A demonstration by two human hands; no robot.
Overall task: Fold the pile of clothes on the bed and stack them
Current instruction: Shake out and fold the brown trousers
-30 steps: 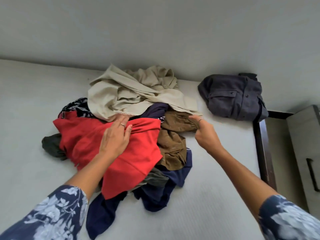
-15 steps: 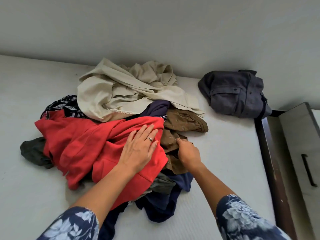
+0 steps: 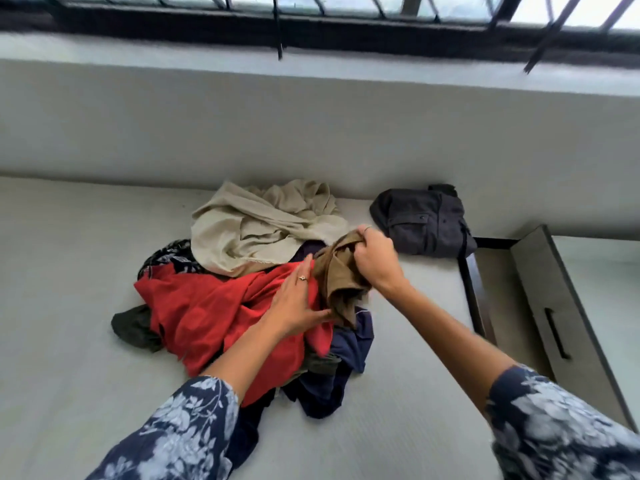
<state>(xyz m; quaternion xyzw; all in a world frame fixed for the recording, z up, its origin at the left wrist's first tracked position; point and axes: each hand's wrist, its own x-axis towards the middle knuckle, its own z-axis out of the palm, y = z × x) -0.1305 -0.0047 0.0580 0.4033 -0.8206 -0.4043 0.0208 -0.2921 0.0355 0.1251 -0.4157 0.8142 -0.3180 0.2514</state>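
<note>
A heap of clothes lies on the white bed (image 3: 69, 341). On it are a red garment (image 3: 207, 306), a beige cloth (image 3: 249, 233) at the back, a navy piece (image 3: 349, 344) in front and a dark green one (image 3: 133, 327) at the left. My right hand (image 3: 372, 261) grips a bunched brown garment (image 3: 341, 278) and holds it lifted above the heap. My left hand (image 3: 294, 303) lies with straight fingers on the red garment, its thumb touching the brown cloth's lower part. A folded dark grey shirt (image 3: 422, 223) sits apart at the back right.
A grey wall (image 3: 311, 133) runs behind the bed, with a barred window (image 3: 346, 8) above it. At the right, past the bed's dark wooden edge (image 3: 474, 299), stands a grey cabinet with a black handle (image 3: 557, 334). Bare mattress lies left and in front of the heap.
My right hand has closed on the brown garment and pulled it up out of the heap. My left hand slid right along the red garment. The camera tilted up, showing the window.
</note>
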